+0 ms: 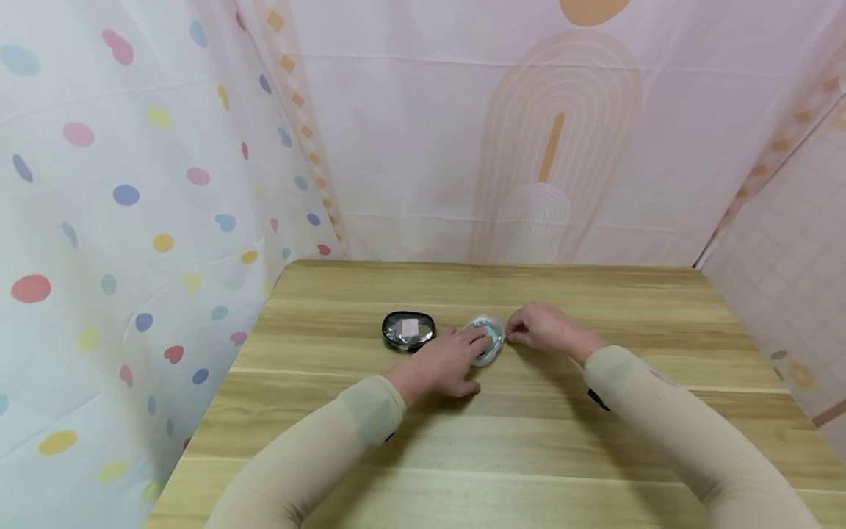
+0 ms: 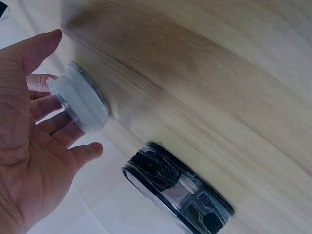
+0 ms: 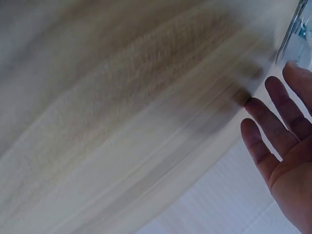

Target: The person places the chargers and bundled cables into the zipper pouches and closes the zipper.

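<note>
A round clear case (image 1: pixel 485 358) with something teal inside lies on the table. It shows a whitish side band (image 2: pixel 83 100) in the left wrist view. My left hand (image 1: pixel 444 361) reaches over it, fairly straight fingers resting on its top and the thumb held out to the side. At the case's right edge, my right hand (image 1: pixel 540 327) bends its thumb and forefinger together and seems to pinch the rim; the exact bit held is too small to make out. The right hand's other fingers (image 3: pixel 261 144) spread loosely beside the case.
Just left of the round case stands an oval clear pouch (image 1: pixel 408 347) with black edging, holding dark items and a pale pink piece. Both sit on a wood-grain table (image 1: pixel 529 455). Patterned cloths (image 1: pixel 410 147) hang behind the table and at its sides.
</note>
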### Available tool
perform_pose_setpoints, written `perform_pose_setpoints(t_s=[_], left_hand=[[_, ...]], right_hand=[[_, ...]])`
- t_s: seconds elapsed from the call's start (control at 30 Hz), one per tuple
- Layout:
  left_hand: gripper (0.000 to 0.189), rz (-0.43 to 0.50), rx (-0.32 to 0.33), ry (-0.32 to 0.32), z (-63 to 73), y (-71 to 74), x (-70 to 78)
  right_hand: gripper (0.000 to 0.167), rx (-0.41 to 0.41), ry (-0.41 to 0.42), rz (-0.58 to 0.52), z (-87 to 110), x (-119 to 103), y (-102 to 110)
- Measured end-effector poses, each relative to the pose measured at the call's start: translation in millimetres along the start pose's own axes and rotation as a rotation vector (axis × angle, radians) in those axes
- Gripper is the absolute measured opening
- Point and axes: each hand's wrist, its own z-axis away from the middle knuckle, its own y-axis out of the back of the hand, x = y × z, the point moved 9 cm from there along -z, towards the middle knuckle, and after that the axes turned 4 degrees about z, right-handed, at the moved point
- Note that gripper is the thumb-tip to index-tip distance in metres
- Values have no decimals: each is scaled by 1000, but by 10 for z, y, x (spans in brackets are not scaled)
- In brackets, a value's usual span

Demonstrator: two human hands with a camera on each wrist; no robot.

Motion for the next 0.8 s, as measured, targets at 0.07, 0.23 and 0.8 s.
perform_pose_setpoints(t_s=[0.07, 0.23, 0.8], left_hand=[[88, -7, -10, 6, -8, 3, 11], [91, -37, -38, 28, -9, -3, 43], [83, 24, 96, -3, 109, 175, -91]], right_hand=[[5, -8, 13, -8, 18, -18, -3], [5, -23, -3, -29, 50, -28, -15], [9, 0, -43, -66, 106, 21, -40]])
